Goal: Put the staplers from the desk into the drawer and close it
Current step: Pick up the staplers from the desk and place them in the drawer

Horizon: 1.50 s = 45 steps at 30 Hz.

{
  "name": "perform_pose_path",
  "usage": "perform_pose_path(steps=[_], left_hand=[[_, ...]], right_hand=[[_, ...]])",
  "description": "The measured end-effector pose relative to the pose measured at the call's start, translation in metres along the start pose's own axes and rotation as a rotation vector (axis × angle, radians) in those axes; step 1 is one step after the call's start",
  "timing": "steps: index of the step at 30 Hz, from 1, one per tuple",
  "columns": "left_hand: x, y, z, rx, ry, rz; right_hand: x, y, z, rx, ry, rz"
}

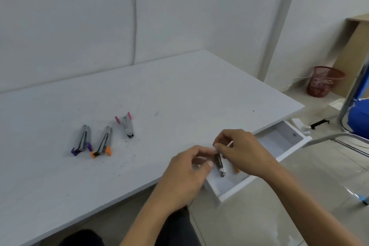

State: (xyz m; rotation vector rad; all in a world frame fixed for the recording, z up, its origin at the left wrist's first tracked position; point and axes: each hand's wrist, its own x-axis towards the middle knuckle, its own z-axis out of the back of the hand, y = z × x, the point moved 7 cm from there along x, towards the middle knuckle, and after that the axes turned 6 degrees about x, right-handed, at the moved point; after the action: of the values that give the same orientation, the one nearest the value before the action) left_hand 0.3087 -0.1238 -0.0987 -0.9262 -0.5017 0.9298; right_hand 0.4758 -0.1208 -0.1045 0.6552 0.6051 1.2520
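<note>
Three staplers lie on the white desk (139,96): one with purple tips (82,140), one with orange tips (102,142), one with pink tips (126,124). A white drawer (283,144) stands pulled out from the desk's right side. Over its near end, my left hand (185,173) and my right hand (242,151) both hold a fourth stapler (219,164), metal with pale handles, its nose pointing down into the drawer. An orange bit (237,170) shows under my right hand; what it belongs to is hidden.
A red mesh waste basket (323,81) stands on the floor at the right by a wooden panel (353,54). A chair with a blue seat (359,116) and metal frame is beside the drawer. A wall runs along the desk's far edge.
</note>
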Motion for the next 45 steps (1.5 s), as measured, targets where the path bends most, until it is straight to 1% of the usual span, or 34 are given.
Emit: perform_pose_path(steps=[3,6,8,11,14,17,19,20,24,26,28,30,32,34,35,38,40,42,44,45], left_hand=[[-0.012,0.017,0.048,0.005,-0.174,0.007],[-0.025,0.047,0.100,0.023,-0.369,0.058],[-0.034,0.071,0.134,0.141,-0.477,0.113],[-0.037,0.099,0.175,0.429,-0.555,0.192],[-0.022,0.112,0.198,0.728,-0.547,0.242],[-0.002,0.117,0.208,0.892,-0.497,0.270],[0.010,0.114,0.210,0.973,-0.483,0.266],[0.015,0.114,0.212,0.995,-0.474,0.244],[0.025,0.111,0.206,1.061,-0.392,0.169],[0.030,0.108,0.199,1.079,-0.341,0.141],[0.033,0.105,0.195,1.100,-0.307,0.118],[0.036,0.101,0.190,1.116,-0.281,0.097],[0.039,0.098,0.185,1.112,-0.286,0.094],[0.040,0.093,0.176,1.037,-0.301,0.091],[0.040,0.089,0.171,0.933,-0.293,0.094],[0.040,0.065,0.132,0.480,-0.195,0.088],[0.042,0.040,0.096,0.241,-0.115,0.086],[0.041,0.018,0.054,0.127,-0.028,0.082],[0.038,0.000,0.006,0.103,0.077,0.061],[0.036,-0.007,-0.019,0.103,0.137,0.053]], right_hand=[[0.004,0.030,-0.020,0.063,0.029,0.057],[0.013,0.058,-0.044,0.075,0.066,0.099],[0.022,0.078,-0.065,0.066,0.099,0.133],[0.040,0.101,-0.103,0.067,0.153,0.162],[0.061,0.120,-0.138,0.051,0.134,0.174],[0.079,0.139,-0.167,0.055,0.076,0.143],[0.088,0.149,-0.180,0.003,0.042,0.139],[0.092,0.155,-0.186,-0.061,0.010,0.137],[0.089,0.168,-0.195,-0.464,-0.099,0.176],[0.084,0.166,-0.194,-0.558,-0.102,0.162],[0.078,0.161,-0.186,-0.511,-0.088,0.119],[0.072,0.150,-0.168,-0.314,-0.066,0.054],[0.065,0.138,-0.152,-0.041,-0.010,-0.001],[0.057,0.126,-0.134,0.205,0.029,-0.049],[0.051,0.119,-0.126,0.322,0.032,-0.076],[0.031,0.081,-0.093,0.694,0.000,-0.166],[0.015,0.051,-0.066,0.856,-0.043,-0.196],[-0.004,0.017,-0.032,0.867,-0.119,-0.202],[-0.026,-0.018,0.006,0.711,-0.197,-0.205],[-0.038,-0.036,0.022,0.606,-0.206,-0.213]])
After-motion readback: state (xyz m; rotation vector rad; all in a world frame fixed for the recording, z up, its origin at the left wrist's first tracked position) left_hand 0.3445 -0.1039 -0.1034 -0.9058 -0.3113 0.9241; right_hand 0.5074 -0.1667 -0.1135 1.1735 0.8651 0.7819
